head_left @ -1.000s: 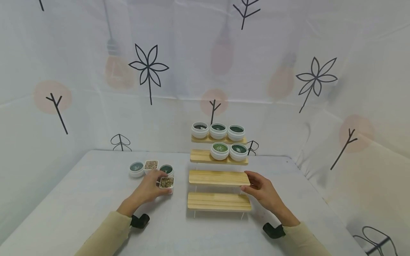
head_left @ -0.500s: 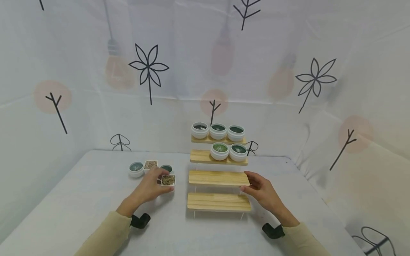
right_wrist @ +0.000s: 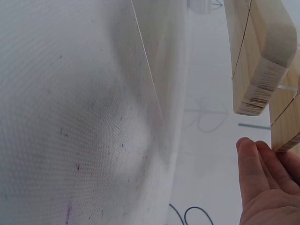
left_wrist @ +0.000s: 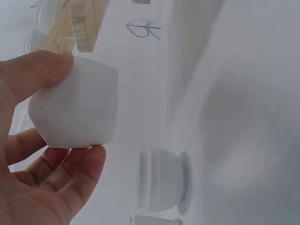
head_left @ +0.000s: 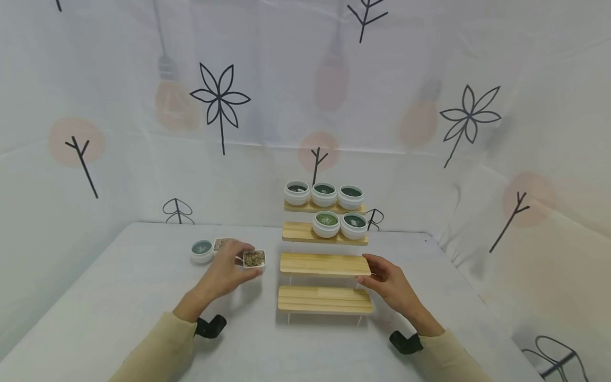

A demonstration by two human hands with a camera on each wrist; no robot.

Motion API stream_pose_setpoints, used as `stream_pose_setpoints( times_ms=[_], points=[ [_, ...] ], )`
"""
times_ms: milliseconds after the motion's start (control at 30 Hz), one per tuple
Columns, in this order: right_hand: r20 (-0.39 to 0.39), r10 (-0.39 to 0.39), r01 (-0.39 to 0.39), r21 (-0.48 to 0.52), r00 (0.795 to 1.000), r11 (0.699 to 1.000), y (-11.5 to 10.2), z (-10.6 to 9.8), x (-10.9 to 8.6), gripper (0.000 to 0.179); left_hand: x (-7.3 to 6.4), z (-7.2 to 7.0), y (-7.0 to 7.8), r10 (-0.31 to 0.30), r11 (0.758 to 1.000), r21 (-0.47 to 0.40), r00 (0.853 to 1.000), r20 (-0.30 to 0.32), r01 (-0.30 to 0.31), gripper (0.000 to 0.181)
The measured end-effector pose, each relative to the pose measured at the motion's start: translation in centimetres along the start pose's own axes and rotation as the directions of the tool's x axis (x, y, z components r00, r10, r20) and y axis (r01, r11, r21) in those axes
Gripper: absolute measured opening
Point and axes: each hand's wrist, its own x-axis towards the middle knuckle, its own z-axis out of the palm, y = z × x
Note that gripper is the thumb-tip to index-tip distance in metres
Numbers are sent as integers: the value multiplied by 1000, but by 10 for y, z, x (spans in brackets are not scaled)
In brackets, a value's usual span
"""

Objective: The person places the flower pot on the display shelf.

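Observation:
My left hand (head_left: pixel 228 269) pinches a small square white pot (head_left: pixel 255 259) filled with brown-green granules, thumb on one side and fingers on the other. In the left wrist view the white pot (left_wrist: pixel 77 105) shows its side and base, off the table. My right hand (head_left: pixel 392 282) holds the right end of a wooden tiered stand (head_left: pixel 324 264) at the second tier from the front. The right wrist view has its fingers (right_wrist: pixel 251 171) against the wood, the thumb out of sight. Two round white pots, one light green (head_left: pixel 326 224), one dark green (head_left: pixel 354 226), sit on the third tier.
Three round pots, among them one at the left end (head_left: pixel 297 193), fill the top tier. Left on the table (head_left: pixel 119 302) stand a round pot (head_left: pixel 202 251) and a square pot of tan granules (head_left: pixel 221 244), partly hidden by my hand. The front tier (head_left: pixel 324 300) is bare wood.
My left hand has lifted the square pot and moved it slightly right and away from me. A dark green pot behind it is now hidden. The right hand stays at the stand.

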Motion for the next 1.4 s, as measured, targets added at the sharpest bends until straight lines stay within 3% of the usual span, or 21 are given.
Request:
stream_pose_setpoints(
  times_ms=[300, 600, 800, 1100, 1267, 1400],
  points=[
    [-2, 11, -11, -1, 1000, 1000, -1, 1, 0, 59, 6, -8, 10, 99, 994, -31, 993, -70, -101, 49],
    [2, -10, 10, -9, 1000, 1000, 0, -1, 1, 58, 19, -12, 21, 150, 983, -88, 979, -136, -163, 50],
    [3, -1, 1, -11, 1000, 1000, 1, 0, 2, 59, 29, -16, 34, 185, 978, -61, 966, -182, -199, 51],
    [-3, 11, -11, -22, 1000, 1000, 0, 1, 2, 60, 51, -20, 56, 246, 962, -77, 954, -168, -262, 49],
    [-12, 20, -20, -26, 1000, 999, 0, 2, 2, 60, 63, -15, 64, 273, 950, -112, 950, -152, -291, 50],
    [-12, 20, -20, -19, 1000, 1000, 0, 1, 2, 60, 71, -8, 67, 266, 949, -137, 955, -128, -283, 50]
  ],
)
